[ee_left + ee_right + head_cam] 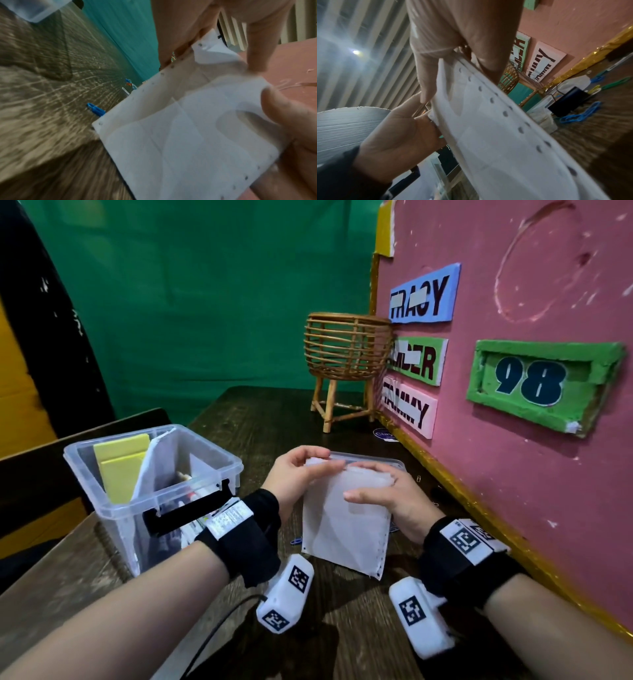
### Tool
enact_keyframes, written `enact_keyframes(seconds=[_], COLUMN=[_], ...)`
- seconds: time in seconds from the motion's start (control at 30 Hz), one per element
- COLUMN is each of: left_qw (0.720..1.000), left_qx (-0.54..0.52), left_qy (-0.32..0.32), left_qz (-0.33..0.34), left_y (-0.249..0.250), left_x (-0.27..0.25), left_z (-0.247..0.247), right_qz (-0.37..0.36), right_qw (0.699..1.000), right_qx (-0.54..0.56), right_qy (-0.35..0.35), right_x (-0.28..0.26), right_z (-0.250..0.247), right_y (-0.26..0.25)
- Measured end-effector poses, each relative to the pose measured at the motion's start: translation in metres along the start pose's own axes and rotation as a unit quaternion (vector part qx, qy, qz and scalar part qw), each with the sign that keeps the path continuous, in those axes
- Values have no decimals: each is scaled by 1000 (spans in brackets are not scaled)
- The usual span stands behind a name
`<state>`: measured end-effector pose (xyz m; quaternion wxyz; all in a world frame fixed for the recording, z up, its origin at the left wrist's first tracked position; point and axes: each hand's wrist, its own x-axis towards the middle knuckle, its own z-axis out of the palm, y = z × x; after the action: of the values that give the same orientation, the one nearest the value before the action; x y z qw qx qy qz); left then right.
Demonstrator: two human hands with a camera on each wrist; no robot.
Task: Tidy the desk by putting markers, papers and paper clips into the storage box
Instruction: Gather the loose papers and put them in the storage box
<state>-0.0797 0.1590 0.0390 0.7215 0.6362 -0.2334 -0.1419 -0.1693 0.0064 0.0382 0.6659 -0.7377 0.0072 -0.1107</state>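
A stack of white papers (346,518) with punched edges stands upright on the wooden desk (342,628). My left hand (303,470) pinches its top left corner, and my right hand (375,491) holds its right side, thumb in front and fingers behind. The wrist views show the papers (188,135) (505,135) up close. The clear storage box (219,463) stands open just left of my left hand, with yellow sheets, white paper and markers inside. A blue paper clip (296,541) (96,111) lies by the papers' lower left. More paper clips (580,115) lie to the right.
The box's clear lid (383,458) lies flat behind the papers. A wicker basket (346,350) on legs stands at the back. The pink board (513,440) with name signs walls off the desk's right side. Green cloth hangs behind.
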Motion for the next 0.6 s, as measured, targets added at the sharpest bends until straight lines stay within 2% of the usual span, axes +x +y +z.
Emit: enact_keyframes(seconds=[0.1,0.17,0.27,0.37,0.47,0.53,0.6], left_qw=[1000,999,1000,999,1000,999,996], left_qx=[9,12,23,17,12,1,-15], left_qy=[28,30,-6,-27,-21,-27,-62], left_qz=[10,4,-17,-28,-19,-30,-62], left_y=[0,-2,-3,-1,-2,-3,-8], left_x=[4,5,1,-1,2,5,8], left_z=[-5,-4,6,12,4,-4,-10], right_qz=[13,36,48,49,51,72,108], right_qw=[1000,999,998,999,999,997,994], right_qx=[8,10,8,5,1,1,-13], right_qy=[23,10,-28,-20,-8,1,-6], right_x=[-1,-2,-3,-2,-3,-5,-7], right_z=[-7,-8,-2,1,-3,-7,-9], right_y=[3,7,10,6,4,5,8])
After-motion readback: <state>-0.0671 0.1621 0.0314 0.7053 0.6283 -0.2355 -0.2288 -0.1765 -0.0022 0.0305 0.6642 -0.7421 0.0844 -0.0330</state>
